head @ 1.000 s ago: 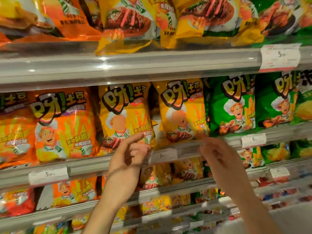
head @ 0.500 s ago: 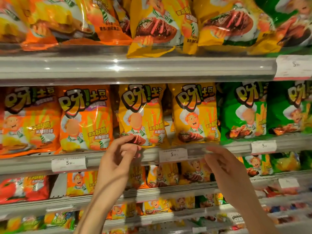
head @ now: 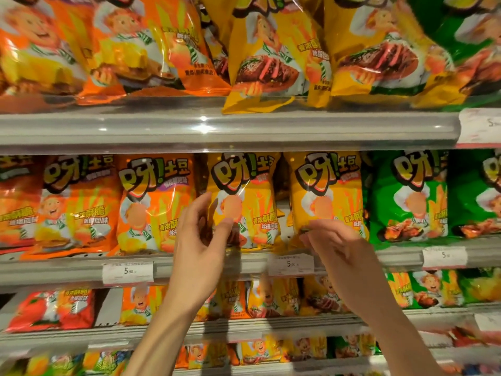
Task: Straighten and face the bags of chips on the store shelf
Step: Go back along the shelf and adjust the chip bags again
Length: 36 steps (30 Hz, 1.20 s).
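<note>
The left hand [head: 202, 240] pinches the lower left edge of a glossy yellow foil chip bag [head: 245, 204] standing on the grey metal middle shelf [head: 67, 270]. The right hand [head: 339, 248] reaches the neighbouring yellow bag [head: 329, 196] (grip unclear; its fingertips blur). A hard tug could tip the slick bag over the shelf lip. Bags behind stay hidden.

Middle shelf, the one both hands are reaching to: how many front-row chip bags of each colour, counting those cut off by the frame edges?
Orange bags: 3
Yellow bags: 2
Green bags: 2
Total: 7
</note>
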### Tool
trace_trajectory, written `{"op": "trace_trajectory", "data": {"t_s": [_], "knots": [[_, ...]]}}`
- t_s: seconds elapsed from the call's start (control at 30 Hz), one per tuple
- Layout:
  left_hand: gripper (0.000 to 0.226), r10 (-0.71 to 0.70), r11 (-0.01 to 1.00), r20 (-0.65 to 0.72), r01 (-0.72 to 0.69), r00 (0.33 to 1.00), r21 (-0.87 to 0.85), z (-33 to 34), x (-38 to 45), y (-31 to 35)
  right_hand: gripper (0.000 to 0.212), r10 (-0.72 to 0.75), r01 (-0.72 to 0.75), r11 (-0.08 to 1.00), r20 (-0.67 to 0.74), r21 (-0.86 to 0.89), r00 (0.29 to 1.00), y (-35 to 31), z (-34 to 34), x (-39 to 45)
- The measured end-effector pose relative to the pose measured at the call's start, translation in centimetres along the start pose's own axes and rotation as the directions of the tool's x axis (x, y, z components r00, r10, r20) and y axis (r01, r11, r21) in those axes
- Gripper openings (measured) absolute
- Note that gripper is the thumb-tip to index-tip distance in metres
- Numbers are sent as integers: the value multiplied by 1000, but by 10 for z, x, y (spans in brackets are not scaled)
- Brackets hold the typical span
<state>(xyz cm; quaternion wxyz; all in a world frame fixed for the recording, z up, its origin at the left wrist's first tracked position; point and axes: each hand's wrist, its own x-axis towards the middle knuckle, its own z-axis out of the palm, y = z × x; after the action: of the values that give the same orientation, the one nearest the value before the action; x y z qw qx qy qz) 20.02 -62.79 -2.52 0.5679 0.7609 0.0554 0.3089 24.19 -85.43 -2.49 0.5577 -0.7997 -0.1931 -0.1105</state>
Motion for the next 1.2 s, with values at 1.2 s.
{"op": "trace_trajectory", "data": {"t_s": [1.2], "knots": [[58, 87, 960, 149, -123, 985, 253, 27, 71, -20, 57, -18, 10, 981, -38, -194, 999, -26, 86, 76]]}}
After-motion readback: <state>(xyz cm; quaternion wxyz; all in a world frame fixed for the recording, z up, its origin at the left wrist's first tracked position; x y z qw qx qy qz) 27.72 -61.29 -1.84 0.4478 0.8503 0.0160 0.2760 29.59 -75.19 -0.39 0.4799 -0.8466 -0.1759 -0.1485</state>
